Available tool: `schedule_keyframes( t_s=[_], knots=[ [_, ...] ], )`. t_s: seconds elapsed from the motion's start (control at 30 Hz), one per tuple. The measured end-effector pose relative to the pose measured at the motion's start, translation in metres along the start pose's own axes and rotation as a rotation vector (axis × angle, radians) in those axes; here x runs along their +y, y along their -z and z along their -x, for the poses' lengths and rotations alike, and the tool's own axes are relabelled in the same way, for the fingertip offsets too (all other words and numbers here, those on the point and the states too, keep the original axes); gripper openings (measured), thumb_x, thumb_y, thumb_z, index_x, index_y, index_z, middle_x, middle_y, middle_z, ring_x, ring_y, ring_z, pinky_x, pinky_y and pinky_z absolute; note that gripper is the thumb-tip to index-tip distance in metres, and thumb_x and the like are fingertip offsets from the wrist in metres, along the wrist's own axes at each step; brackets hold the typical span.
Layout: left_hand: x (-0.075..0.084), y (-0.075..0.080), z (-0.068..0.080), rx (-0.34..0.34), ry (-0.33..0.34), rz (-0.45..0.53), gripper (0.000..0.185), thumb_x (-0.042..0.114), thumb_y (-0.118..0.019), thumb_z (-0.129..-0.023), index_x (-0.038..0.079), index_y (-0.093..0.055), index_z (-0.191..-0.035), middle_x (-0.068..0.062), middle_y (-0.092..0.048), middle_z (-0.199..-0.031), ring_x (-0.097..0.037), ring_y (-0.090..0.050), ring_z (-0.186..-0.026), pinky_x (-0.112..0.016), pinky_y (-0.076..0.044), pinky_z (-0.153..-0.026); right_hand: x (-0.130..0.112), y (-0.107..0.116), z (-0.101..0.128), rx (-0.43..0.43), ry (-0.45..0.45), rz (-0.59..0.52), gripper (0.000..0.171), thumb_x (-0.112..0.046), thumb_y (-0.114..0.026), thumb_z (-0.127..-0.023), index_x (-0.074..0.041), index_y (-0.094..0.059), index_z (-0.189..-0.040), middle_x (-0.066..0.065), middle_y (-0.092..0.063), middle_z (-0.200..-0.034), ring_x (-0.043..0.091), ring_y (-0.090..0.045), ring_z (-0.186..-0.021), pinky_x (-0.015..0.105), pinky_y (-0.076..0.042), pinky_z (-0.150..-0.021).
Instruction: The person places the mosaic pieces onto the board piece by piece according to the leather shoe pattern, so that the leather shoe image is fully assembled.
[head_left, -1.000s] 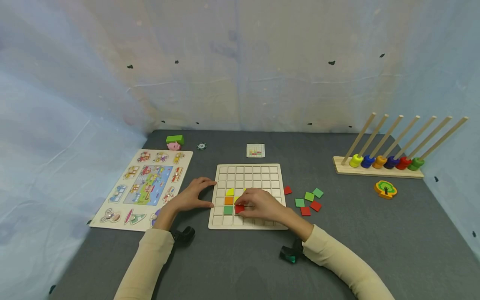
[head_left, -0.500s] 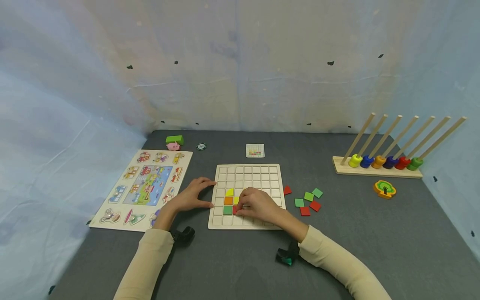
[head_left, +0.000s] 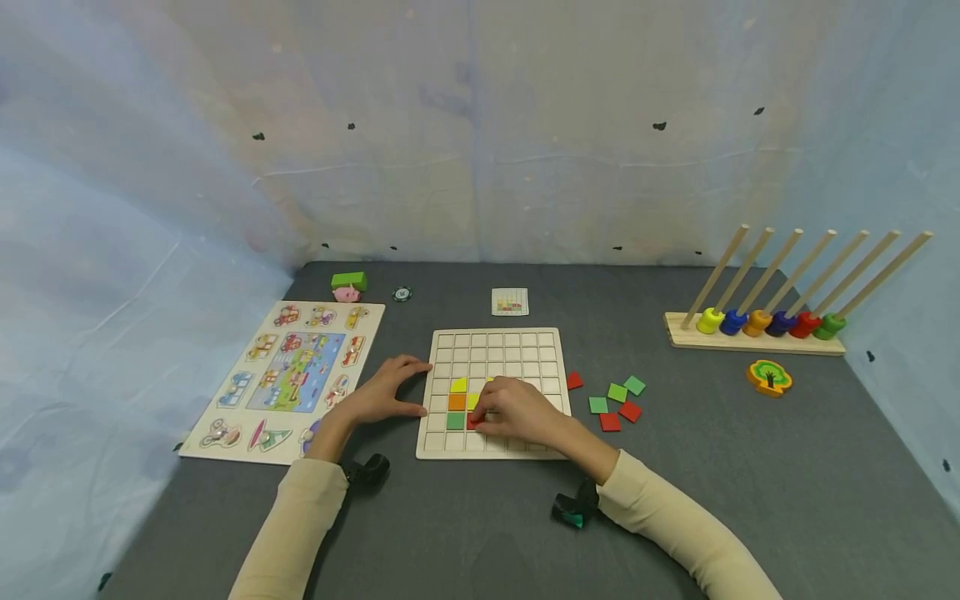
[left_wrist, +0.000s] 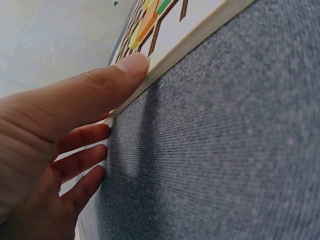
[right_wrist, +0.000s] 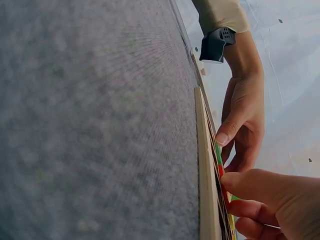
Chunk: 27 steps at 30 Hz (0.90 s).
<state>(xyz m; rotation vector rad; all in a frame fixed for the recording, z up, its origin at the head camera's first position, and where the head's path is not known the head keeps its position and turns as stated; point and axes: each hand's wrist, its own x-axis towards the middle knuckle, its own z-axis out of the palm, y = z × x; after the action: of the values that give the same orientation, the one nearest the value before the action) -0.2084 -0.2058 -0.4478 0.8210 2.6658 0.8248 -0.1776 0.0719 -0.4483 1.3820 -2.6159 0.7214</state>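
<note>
A wooden grid board [head_left: 497, 342] lies on the dark table with several coloured tiles in its left cells. Among them are a yellow piece [head_left: 459, 385], an orange square tile [head_left: 457, 402] and a green square tile [head_left: 455, 421]. My right hand [head_left: 520, 410] pinches a red square tile [head_left: 472, 422] at the cell right of the green one, partly hiding it and a yellow tile [head_left: 472, 402]. Spread along the board's left edge is my left hand [head_left: 382, 392]. In the left wrist view its thumb [left_wrist: 132, 65] touches the rim, the other fingers extended beside it.
Loose red and green tiles [head_left: 617, 392] lie right of the board. A small pattern card [head_left: 510, 302] is behind it. A picture puzzle [head_left: 270, 425] sits at left, near a pink pig [head_left: 347, 293]. At right stand a peg rack [head_left: 757, 340] and a tree piece [head_left: 769, 378].
My right hand has shifted slightly left with the red tile, which now sits close beside the green tile. The left hand stays at the board's edge.
</note>
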Motion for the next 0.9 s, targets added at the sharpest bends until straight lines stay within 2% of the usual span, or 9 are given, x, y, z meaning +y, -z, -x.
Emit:
schedule_keyframes(
  t_s=[0.23, 0.4, 0.7, 0.9],
  knots=[
    [-0.003, -0.001, 0.0, 0.003, 0.001, -0.005, 0.072, 0.035, -0.075, -0.078, 0.008, -0.045, -0.138, -0.014, -0.039, -0.135, -0.033, -0.033, -0.125, -0.054, -0.027, -0.102, 0.001, 0.001, 0.003, 0.021, 0.013, -0.003, 0.014, -0.026, -0.075, -0.079, -0.017, -0.075, -0.089, -0.005, -0.063, -0.083, 0.007, -0.053, -0.079, 0.021, -0.045, -0.07],
    [-0.003, -0.001, 0.0, -0.002, -0.002, 0.006, 0.072, 0.035, -0.075, -0.078, 0.009, -0.045, -0.138, -0.014, -0.039, -0.134, -0.033, -0.032, -0.124, -0.054, -0.027, -0.102, 0.009, 0.008, 0.011, 0.027, -0.007, -0.045, 0.019, -0.03, -0.073, -0.081, -0.016, -0.073, -0.094, -0.003, -0.062, -0.088, 0.008, -0.054, -0.083, 0.021, -0.045, -0.072],
    [-0.003, -0.001, -0.001, -0.011, 0.018, -0.003, 0.073, 0.035, -0.075, -0.078, 0.009, -0.044, -0.139, -0.013, -0.038, -0.135, -0.032, -0.032, -0.124, -0.054, -0.028, -0.102, 0.031, 0.043, 0.04, 0.1, -0.005, -0.131, 0.022, -0.024, -0.071, -0.083, -0.01, -0.071, -0.1, 0.0, -0.062, -0.099, 0.017, -0.057, -0.09, 0.029, -0.047, -0.075],
    [-0.003, -0.001, -0.002, -0.016, 0.023, -0.011, 0.073, 0.036, -0.075, -0.078, 0.01, -0.043, -0.139, -0.013, -0.038, -0.136, -0.031, -0.031, -0.125, -0.053, -0.028, -0.103, 0.044, 0.065, 0.063, 0.11, -0.081, -0.136, 0.025, -0.023, -0.072, -0.083, -0.01, -0.07, -0.104, 0.001, -0.061, -0.102, 0.021, -0.056, -0.091, 0.036, -0.047, -0.07]
  ],
)
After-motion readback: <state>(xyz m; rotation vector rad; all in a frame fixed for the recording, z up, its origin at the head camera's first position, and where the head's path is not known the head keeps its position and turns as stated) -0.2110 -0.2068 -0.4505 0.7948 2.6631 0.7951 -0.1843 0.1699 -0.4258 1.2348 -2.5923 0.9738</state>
